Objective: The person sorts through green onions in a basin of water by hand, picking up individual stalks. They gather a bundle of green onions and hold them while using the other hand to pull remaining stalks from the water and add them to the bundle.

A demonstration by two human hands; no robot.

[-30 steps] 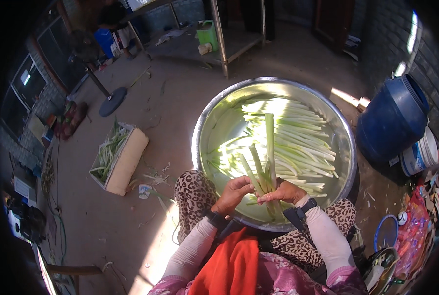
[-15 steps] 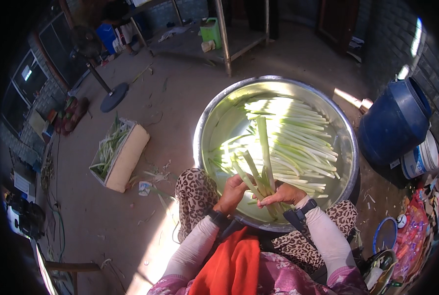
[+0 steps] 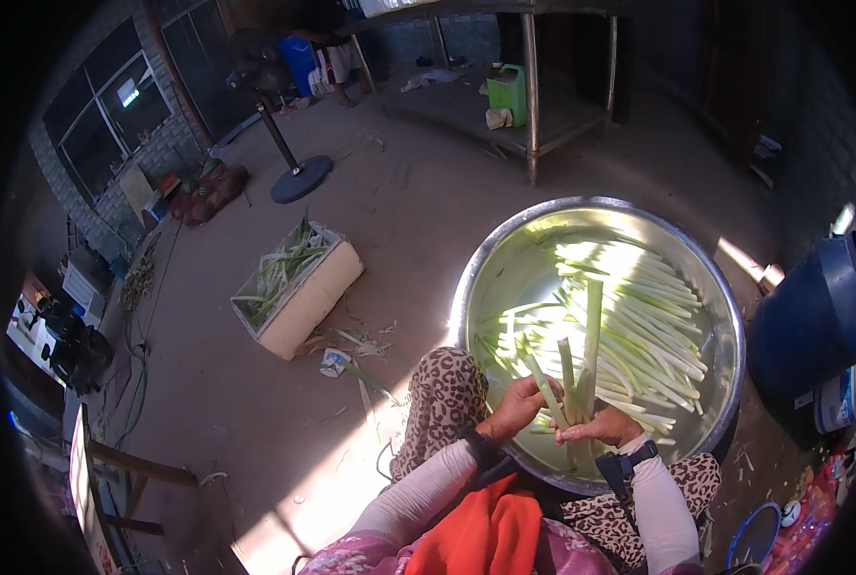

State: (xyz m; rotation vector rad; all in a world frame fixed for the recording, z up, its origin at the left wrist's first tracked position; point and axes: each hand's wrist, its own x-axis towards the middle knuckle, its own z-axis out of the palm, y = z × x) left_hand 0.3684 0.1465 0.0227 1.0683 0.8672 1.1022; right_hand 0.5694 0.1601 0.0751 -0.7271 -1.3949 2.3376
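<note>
Leek stalks gathered upright over the basin

Leek stalks [image 3: 581,369] stand above the steel basin [image 3: 504,278], tilted straighter than half a second ago. Left hand [image 3: 516,407] and right hand [image 3: 595,426] stay clamped together around their bases, drawn closer.

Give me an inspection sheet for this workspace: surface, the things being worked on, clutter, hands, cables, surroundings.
Surface: bare concrete floor, dusty, with a sunlit patch near the person's knee.
Job's things: large steel basin holding many pale green stalks in water; a small bunch of stalks held upright over its near rim.
Clutter: white box of green trimmings; loose scraps on the floor beside it.
Hands: left hand and right hand both closed on the bunch; dark strap on each wrist.
Cables: green hose or cable along the left floor.
Surroundings: standing fan base, metal table legs, green container, blue barrel.
</note>
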